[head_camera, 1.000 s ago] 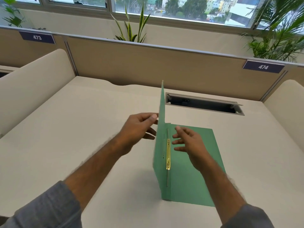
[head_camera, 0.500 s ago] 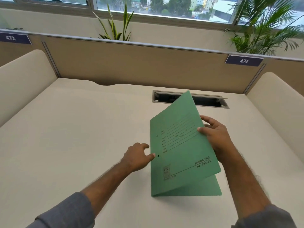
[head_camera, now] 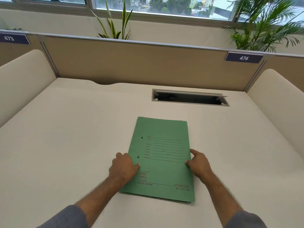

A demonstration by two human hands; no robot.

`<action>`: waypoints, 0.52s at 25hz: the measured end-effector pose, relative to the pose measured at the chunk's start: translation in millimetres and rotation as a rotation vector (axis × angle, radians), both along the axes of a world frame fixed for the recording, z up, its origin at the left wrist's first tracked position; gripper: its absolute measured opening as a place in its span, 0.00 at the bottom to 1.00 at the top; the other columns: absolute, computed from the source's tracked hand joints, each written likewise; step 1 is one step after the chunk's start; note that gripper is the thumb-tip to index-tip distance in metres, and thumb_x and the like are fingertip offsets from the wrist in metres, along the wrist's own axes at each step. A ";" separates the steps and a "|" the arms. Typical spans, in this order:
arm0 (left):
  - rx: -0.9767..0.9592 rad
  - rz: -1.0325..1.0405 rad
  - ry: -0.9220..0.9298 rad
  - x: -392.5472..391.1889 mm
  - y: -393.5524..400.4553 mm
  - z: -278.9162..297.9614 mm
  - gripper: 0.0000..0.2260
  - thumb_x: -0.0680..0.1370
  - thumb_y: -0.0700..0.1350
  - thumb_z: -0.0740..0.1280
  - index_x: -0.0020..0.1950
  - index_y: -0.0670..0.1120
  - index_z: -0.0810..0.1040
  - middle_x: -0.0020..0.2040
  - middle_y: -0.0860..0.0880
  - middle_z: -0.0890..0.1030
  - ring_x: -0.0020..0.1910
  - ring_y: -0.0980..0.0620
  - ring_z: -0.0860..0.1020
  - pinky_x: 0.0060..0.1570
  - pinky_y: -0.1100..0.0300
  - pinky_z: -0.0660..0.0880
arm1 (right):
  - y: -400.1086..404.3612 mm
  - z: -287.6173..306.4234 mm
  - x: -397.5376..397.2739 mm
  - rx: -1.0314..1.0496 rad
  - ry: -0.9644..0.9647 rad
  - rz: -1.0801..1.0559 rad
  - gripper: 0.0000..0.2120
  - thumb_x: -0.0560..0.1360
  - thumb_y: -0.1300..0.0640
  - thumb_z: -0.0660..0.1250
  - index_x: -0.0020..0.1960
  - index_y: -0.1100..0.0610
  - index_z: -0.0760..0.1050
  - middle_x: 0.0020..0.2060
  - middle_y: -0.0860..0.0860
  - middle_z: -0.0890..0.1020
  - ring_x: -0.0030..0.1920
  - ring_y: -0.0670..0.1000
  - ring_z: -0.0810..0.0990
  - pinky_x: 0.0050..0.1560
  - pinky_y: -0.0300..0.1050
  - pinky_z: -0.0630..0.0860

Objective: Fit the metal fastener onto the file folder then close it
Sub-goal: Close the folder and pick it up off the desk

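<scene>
From the head camera, the green file folder (head_camera: pixel 162 159) lies flat and shut on the pale table (head_camera: pixel 65 137), front cover up, printed lines and two punched holes showing near its left edge. It sits in the middle of the table, nearer the person than the open cable slot (head_camera: pixel 189 97).

The left hand (head_camera: pixel 123 167) rests on the folder's left edge beside the lower hole, fingers curled loosely and pressing down, not clamped around anything. The right hand (head_camera: pixel 198 163) touches the right edge, thumb and fingertips lightly against the cover; whether they pinch the edge or only steady it is hard to tell.

The metal fastener is out of sight, presumably under the cover, so its fit cannot be checked here. Judging by the closed cover, the task looks essentially finished; only letting go remains.
</scene>
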State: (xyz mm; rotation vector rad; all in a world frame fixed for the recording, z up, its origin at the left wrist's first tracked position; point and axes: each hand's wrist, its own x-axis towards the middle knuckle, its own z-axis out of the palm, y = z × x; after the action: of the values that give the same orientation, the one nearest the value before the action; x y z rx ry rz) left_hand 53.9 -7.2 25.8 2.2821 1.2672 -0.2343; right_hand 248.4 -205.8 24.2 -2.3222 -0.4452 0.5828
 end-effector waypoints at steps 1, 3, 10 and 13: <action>-0.016 0.023 -0.020 -2.2 0.8 0.3 0.23 0.74 0.58 0.68 0.59 0.44 0.73 0.58 0.43 0.73 0.55 0.43 0.77 0.53 0.49 0.79 | 1.7 -5.1 -3.2 -0.035 -0.003 0.026 0.22 0.70 0.66 0.68 0.64 0.56 0.77 0.35 0.48 0.83 0.32 0.49 0.81 0.32 0.37 0.76; -0.086 0.084 -0.139 -6.1 3.2 0.4 0.17 0.74 0.53 0.69 0.56 0.42 0.76 0.54 0.44 0.79 0.51 0.43 0.81 0.50 0.51 0.80 | 4.9 -11.7 -7.9 -0.112 -0.016 0.049 0.20 0.71 0.64 0.68 0.63 0.58 0.75 0.47 0.57 0.83 0.41 0.56 0.83 0.43 0.47 0.81; -0.731 0.385 -0.613 -34.8 9.6 5.1 0.17 0.76 0.34 0.66 0.54 0.56 0.82 0.45 0.48 0.88 0.41 0.50 0.87 0.35 0.59 0.81 | 5.5 -13.8 -9.5 -0.139 -0.025 0.021 0.22 0.73 0.63 0.67 0.66 0.59 0.72 0.56 0.60 0.79 0.48 0.60 0.83 0.52 0.54 0.81; -0.871 0.311 -0.685 -39.4 2.1 4.3 0.26 0.76 0.32 0.65 0.58 0.64 0.77 0.49 0.47 0.88 0.46 0.44 0.87 0.39 0.53 0.83 | 5.5 -13.5 -9.2 -0.137 0.014 0.014 0.22 0.73 0.62 0.68 0.67 0.59 0.72 0.57 0.60 0.78 0.49 0.60 0.82 0.54 0.55 0.81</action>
State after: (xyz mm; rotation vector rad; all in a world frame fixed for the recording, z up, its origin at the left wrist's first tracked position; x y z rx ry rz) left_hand 14.5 -5.1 30.1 1.2325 0.8748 0.1003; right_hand 239.2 -200.3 10.8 -2.4447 -0.4269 0.6543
